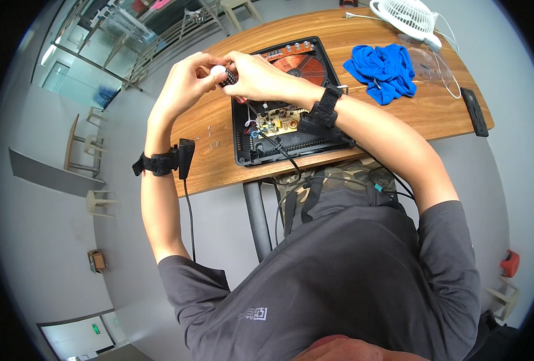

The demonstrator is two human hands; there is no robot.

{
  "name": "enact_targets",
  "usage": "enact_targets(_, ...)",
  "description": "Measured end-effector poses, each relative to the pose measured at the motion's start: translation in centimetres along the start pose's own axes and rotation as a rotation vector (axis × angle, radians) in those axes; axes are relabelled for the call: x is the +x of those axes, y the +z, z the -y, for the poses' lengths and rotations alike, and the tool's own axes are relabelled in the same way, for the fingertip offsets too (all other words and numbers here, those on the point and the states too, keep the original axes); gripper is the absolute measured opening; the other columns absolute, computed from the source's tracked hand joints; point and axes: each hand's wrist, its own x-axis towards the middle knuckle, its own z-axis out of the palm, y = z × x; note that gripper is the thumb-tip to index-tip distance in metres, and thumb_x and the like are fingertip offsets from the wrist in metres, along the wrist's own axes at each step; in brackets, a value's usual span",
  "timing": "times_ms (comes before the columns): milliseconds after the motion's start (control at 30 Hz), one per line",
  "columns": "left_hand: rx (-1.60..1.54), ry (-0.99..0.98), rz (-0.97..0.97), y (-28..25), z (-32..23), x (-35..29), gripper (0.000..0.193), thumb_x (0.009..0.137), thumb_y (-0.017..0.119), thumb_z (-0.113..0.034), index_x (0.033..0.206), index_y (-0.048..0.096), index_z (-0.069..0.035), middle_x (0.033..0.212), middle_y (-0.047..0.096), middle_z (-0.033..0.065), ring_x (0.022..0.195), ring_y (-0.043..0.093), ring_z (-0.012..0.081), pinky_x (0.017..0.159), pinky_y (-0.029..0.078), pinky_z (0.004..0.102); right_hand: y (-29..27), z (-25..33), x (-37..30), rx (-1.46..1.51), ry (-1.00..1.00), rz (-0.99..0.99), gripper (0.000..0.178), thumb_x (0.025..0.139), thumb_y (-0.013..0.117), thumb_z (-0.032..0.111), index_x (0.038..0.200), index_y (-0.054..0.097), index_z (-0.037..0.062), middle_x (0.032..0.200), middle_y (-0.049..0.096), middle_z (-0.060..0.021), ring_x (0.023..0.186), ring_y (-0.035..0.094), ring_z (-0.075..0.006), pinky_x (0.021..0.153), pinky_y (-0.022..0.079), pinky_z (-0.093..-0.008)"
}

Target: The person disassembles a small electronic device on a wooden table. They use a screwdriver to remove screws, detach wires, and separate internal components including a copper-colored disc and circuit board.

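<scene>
Two hands meet in the upper middle of the frame, above the left edge of an opened cooker (pixel 291 102). Room first: pale floor all round, stools and glass partitions toward the upper left, a small red thing at the lower right edge.

Table (pixel 399 117): brown wood with a curved edge, running across the upper frame on a grey post. On it, largest to smallest: the cooker, a black shell with its lid off, copper coil at the far end and circuit board nearer the person; a blue cloth (pixel 382 69) right of it; a white fan (pixel 406 17) at the top right; a clear plastic cover just beside the cloth; a black bar (pixel 474 111) at the right rim; a few screws (pixel 210 138) loose on the wood to the left of the cooker.

Left hand (pixel 186 81): curled closed around a small white part (pixel 217 71) (shape unclear, mostly hidden by fingers). Right hand (pixel 252 75): pinched narrow on a small dark piece (pixel 231 77) that touches the white part.

Key relation: both pieces sit between the fingertips, right hand coming in from the cooker side, left hand from the bare-wood side, equally near. Long axis of the part: cannot tell.

Both wrists carry black straps, each with a cable.
</scene>
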Motion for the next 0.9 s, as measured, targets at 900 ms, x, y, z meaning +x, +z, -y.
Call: enact_targets(900,0.449,-0.181,-0.147,1.3,-3.0,0.3,0.037,0.090,0.080,-0.034,0.096,0.070,0.002,0.073,0.066,0.0035,0.065,0.056,0.0105,0.059,0.045,0.0284,-0.3,-0.3,-0.7,-0.046,0.007,-0.068,0.052,0.077,0.085,0.016,0.114,0.058,-0.0093,0.086,0.072,-0.0161,0.081,0.072,-0.0246,0.073,0.057,-0.0366)
